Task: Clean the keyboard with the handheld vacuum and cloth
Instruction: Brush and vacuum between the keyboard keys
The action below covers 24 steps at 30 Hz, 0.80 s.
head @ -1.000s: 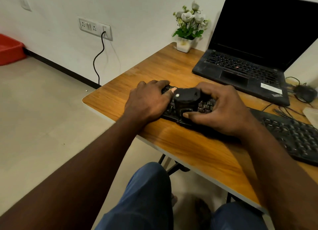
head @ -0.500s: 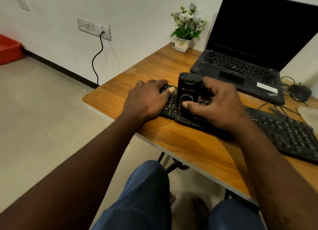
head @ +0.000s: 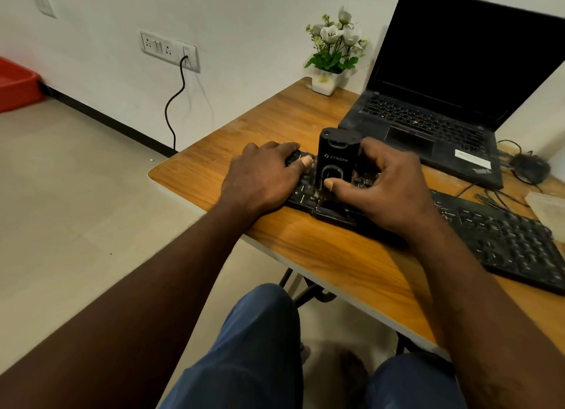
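Observation:
A black keyboard (head: 504, 240) lies along the front of the wooden table (head: 321, 255). A black handheld vacuum (head: 336, 160) stands upright on the keyboard's left part. My right hand (head: 385, 188) grips the vacuum, thumb on its front and fingers curled round its right side. My left hand (head: 263, 179) rests flat on the keyboard's left end, just left of the vacuum, with its thumb on the keys. A pale cloth (head: 547, 206) lies at the far right edge, partly cut off.
An open black laptop (head: 443, 112) sits behind the keyboard. A white pot of flowers (head: 333, 56) stands at the table's back corner. A black mouse (head: 529, 167) and cables lie at the right. My knees are under the table's front edge.
The vacuum has gone from tilted toward me to upright on the keys. My right hand stayed on it; my left hand kept its place on the keyboard's left end.

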### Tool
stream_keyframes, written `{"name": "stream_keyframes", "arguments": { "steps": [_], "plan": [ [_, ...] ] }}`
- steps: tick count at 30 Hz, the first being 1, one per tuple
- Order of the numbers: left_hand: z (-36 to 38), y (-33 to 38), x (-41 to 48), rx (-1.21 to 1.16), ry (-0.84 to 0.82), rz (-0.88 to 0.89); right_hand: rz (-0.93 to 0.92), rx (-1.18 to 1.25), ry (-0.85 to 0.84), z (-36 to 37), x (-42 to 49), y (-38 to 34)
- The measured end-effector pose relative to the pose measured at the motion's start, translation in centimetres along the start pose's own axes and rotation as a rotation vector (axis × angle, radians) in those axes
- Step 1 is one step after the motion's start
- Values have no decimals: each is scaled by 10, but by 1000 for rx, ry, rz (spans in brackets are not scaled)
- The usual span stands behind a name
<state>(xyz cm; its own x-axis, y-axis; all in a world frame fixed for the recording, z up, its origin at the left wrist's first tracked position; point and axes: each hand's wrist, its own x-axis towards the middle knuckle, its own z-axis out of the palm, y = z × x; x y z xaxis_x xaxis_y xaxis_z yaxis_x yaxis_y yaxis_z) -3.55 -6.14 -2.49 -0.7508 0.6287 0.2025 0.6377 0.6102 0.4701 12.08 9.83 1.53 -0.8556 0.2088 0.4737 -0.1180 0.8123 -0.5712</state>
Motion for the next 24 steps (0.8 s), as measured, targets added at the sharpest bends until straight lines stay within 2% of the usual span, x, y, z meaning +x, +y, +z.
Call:
{"name": "stream_keyframes", "arguments": {
  "steps": [3, 7, 12, 19, 24],
  "plan": [
    [-3, 3, -4, -13, -21, -7, 11, 104, -155, -2, -3, 0],
    [-2, 1, -2, 9, -2, -1, -22, 16, -41, -2, -2, -1],
    [-1, 0, -1, 27, 10, 18, -172, -25, -126, 1, -13, -6],
    [2, 1, -1, 31, 66, 23, -125, -51, -47, -38, -45, 10],
    [3, 8, -8, 137, 210, 224, -115, -15, 27, -21, -50, -6]
  ]
}}
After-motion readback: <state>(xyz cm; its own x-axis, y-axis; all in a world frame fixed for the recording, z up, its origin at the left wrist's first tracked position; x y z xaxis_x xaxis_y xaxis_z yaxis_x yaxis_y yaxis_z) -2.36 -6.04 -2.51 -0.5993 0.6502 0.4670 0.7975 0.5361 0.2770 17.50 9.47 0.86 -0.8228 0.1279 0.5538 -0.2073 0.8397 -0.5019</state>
